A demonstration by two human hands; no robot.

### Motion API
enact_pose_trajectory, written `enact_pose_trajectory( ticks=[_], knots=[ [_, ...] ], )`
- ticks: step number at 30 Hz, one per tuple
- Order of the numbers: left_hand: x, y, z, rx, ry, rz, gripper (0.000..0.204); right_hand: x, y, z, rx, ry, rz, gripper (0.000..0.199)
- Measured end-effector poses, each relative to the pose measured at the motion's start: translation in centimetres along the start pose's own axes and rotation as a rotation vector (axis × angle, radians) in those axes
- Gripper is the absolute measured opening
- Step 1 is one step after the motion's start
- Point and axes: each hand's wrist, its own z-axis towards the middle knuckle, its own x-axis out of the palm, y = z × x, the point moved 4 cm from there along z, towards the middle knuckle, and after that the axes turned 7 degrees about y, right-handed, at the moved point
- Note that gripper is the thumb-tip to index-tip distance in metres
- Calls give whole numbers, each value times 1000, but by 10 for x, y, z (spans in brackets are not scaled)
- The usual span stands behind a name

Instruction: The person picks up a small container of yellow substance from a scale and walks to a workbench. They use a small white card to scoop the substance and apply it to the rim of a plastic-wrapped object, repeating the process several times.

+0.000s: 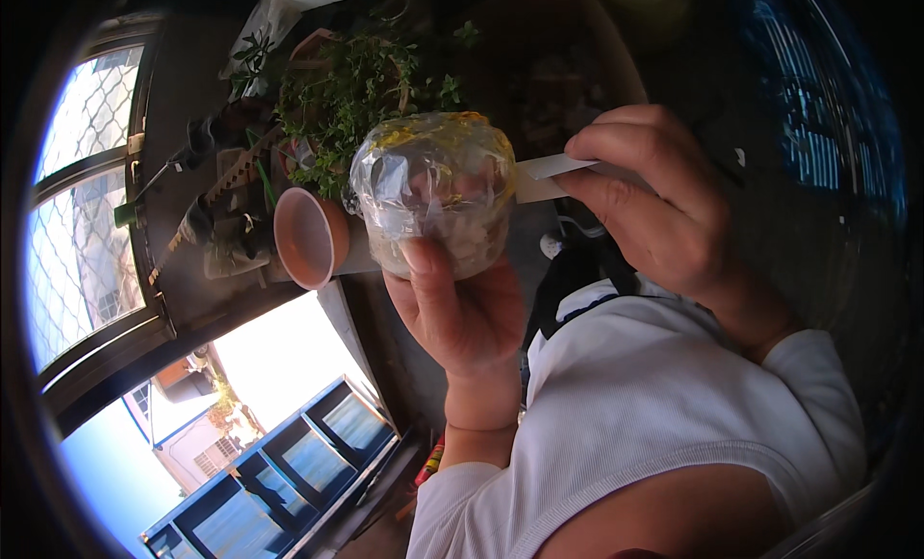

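Two hands meet around one clear, crinkled plastic container (433,188) with a yellow-streaked top, held up in front of the person's chest, just before a windowsill. It looks light and thin-walled, so it would probably dent under a hard squeeze, and its glossy film is likely slippery; the safest hold seems to be low on its sides and under its base. The left hand (460,313) has it exactly there, cupped from beneath with the thumb pressed flat on the near wall, fingers closed round it. The right hand (654,198) is curled nearly shut, pinching a thin white paper strip (553,169) whose far end reaches the container's right edge; whether it is attached there I cannot tell. Behind the container stands a leafy green potted herb (356,92), and just left of it a small empty terracotta pot (310,236) lies tipped on the dark sill (183,87), near some garden tools.
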Motion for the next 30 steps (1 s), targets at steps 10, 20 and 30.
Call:
enact_pose_trajectory(
  ticks=[10,20,30],
  knots=[
    [40,22,2,18,73,204,41,-43,-14,-14,-3,6,-1,20],
    [59,39,3,151,89,370,45,-64,-23,-17,39,38,46,20],
    [67,53,11,135,17,396,49,-75,-39,-14,6,-29,174,16]
  ],
)
